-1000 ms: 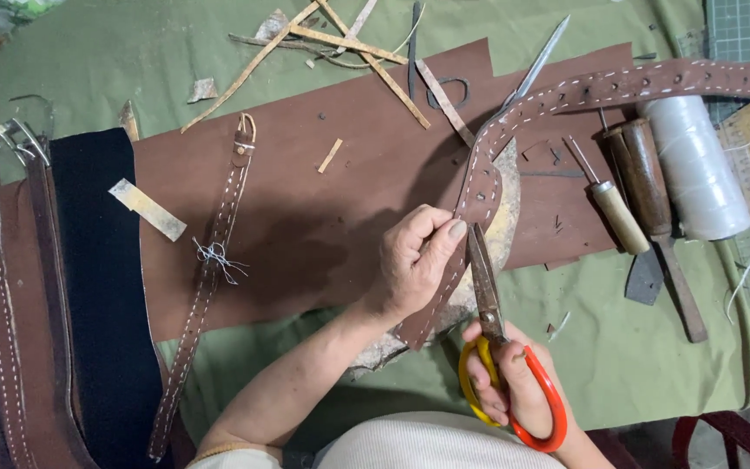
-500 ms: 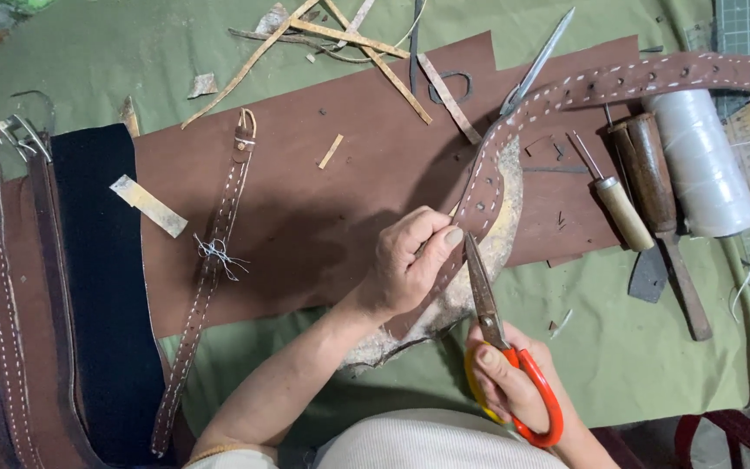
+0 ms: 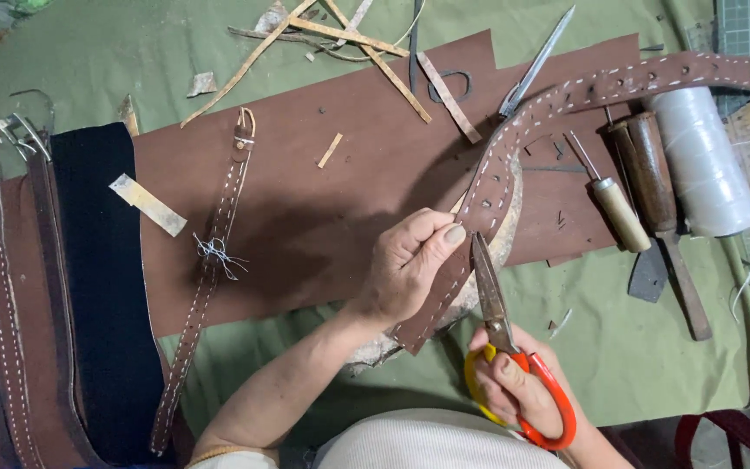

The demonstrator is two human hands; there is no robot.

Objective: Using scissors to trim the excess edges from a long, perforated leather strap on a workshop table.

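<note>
Two hands share a crowded bench, with little free room between the awl [image 3: 611, 204] and thread spool [image 3: 705, 161] on the right. The left hand [image 3: 410, 269] pinches the stitched brown leather belt [image 3: 514, 156] near its cut end; the right hand [image 3: 518, 391] grips orange-handled scissors [image 3: 492, 300], blades together just beside the strap's edge.

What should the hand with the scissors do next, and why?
Probably close the scissors gently along the edge of the brown stitched strap. The blades point up beside the strap, just by the left hand's thumb, which pinches the strap. The right hand already grips the orange and yellow handles. A small snip seems safest with the thumb so near.
</note>
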